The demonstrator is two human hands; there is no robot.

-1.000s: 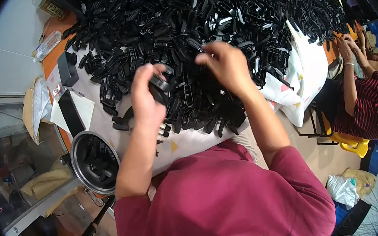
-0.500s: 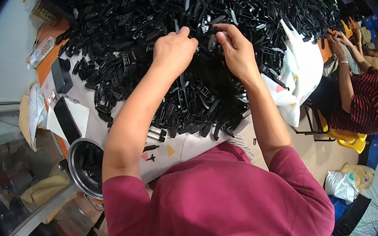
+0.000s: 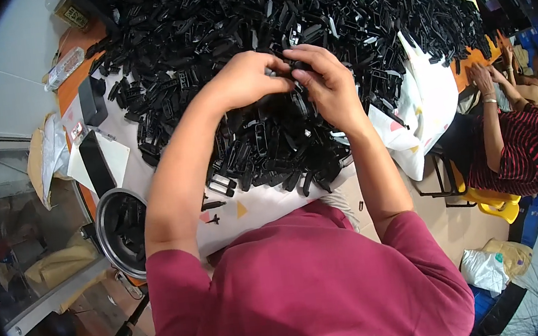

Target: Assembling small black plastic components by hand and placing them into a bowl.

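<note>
A wide heap of small black plastic parts (image 3: pixel 259 139) covers the table before me. Over its middle, my two hands meet with their fingertips almost touching. My right hand (image 3: pixel 331 88) is closed, pinching a small black plastic part (image 3: pixel 299 65) between thumb and fingers. From the other side, my left hand (image 3: pixel 249 79) is bent in toward it, thumb and fingers curled together. What sits between the left fingertips is mostly hidden.
A metal bowl (image 3: pixel 105 236) holding black parts is at the table's left edge. Beyond it are a black-and-white box (image 3: pixel 97 162), a dark block (image 3: pixel 91 102) and a clear bottle (image 3: pixel 65 68). A white bag (image 3: pixel 432 99) hangs at the right. Another person (image 3: pixel 509 147) works farther right.
My hands have come together over the heap. The left has swung right with its wrist turned, and the right has shifted slightly left and down, now showing a black part in its fingers.
</note>
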